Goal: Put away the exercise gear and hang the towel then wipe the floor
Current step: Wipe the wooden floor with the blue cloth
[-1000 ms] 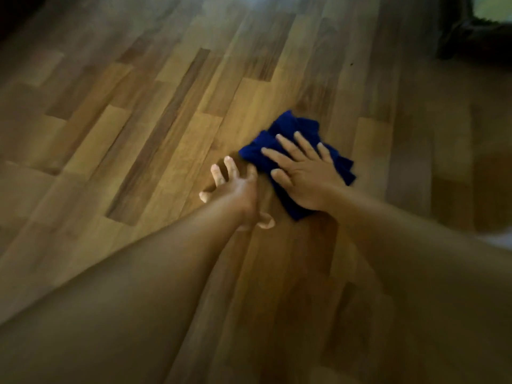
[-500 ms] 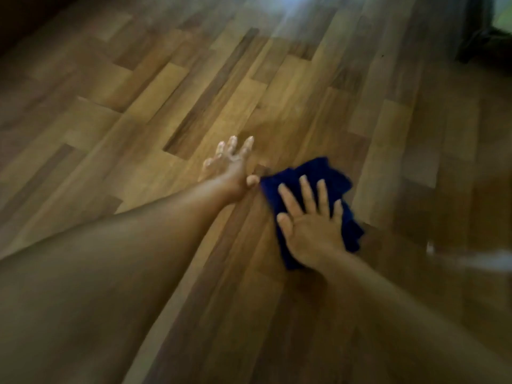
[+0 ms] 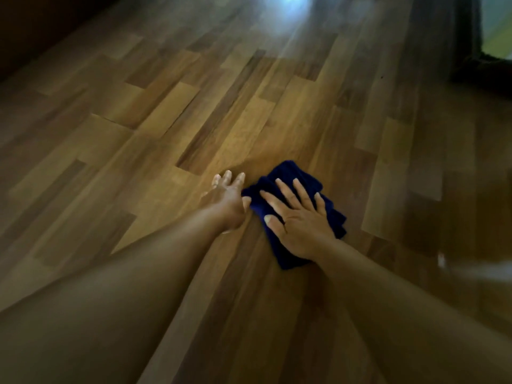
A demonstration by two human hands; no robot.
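Note:
A folded dark blue cloth (image 3: pixel 288 173) lies on the wooden plank floor (image 3: pixel 171 112). My right hand (image 3: pixel 297 220) presses flat on the cloth with its fingers spread and straight, covering its middle. My left hand (image 3: pixel 227 198) rests on the bare floor just left of the cloth, fingers straight, its thumb touching the cloth's left edge. Both forearms reach in from the bottom of the view.
A dark upright post or furniture edge (image 3: pixel 471 37) stands at the far right, with a bright patch behind it. A dark wall base (image 3: pixel 33 31) runs along the far left. Light glares on the floor (image 3: pixel 288 6) at the top.
The right hand has slid the cloth back and forth over the floor, first nearer, now slightly farther and to the right. The left hand shifted forward and stays planted beside it.

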